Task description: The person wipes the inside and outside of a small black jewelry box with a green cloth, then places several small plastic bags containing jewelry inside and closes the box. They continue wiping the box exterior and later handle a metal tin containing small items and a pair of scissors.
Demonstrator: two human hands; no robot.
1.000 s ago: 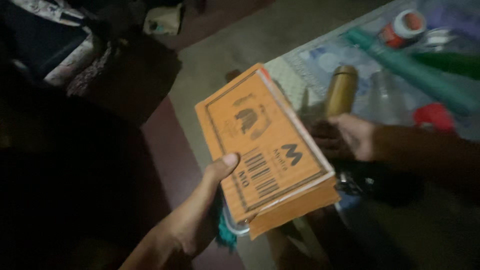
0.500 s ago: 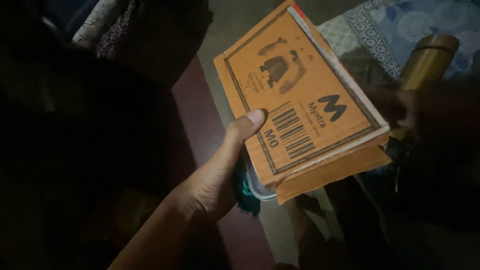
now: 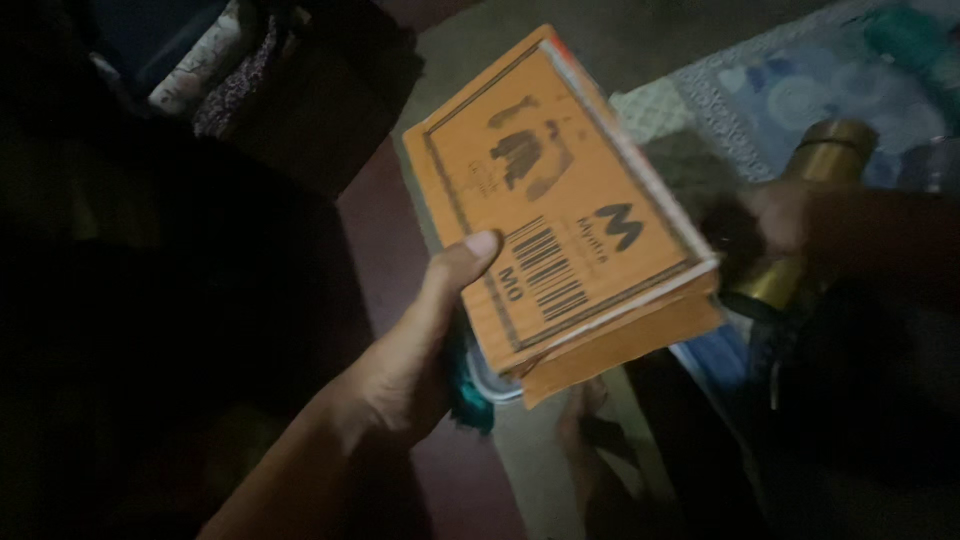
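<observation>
My left hand (image 3: 420, 340) grips a flat orange cardboard box (image 3: 560, 210) from its near-left edge, thumb on top beside a printed barcode. Under the box, against my palm, I see a pale lid edge and something teal (image 3: 470, 385). My right hand (image 3: 775, 225) is dark and blurred at the box's right side, wrapped around a gold metal bottle (image 3: 815, 200) that stands tilted. The box is held above the floor, slanting away from me.
A blue patterned cloth (image 3: 790, 90) lies at the upper right. A pile of dark and patterned fabric (image 3: 260, 70) sits at the upper left. A foot in a sandal (image 3: 590, 430) shows on the floor below the box.
The view has swung left and closer. The box stays in my left hand. My right hand has gone darker and now sits on the gold bottle. The green bottles have left the view.
</observation>
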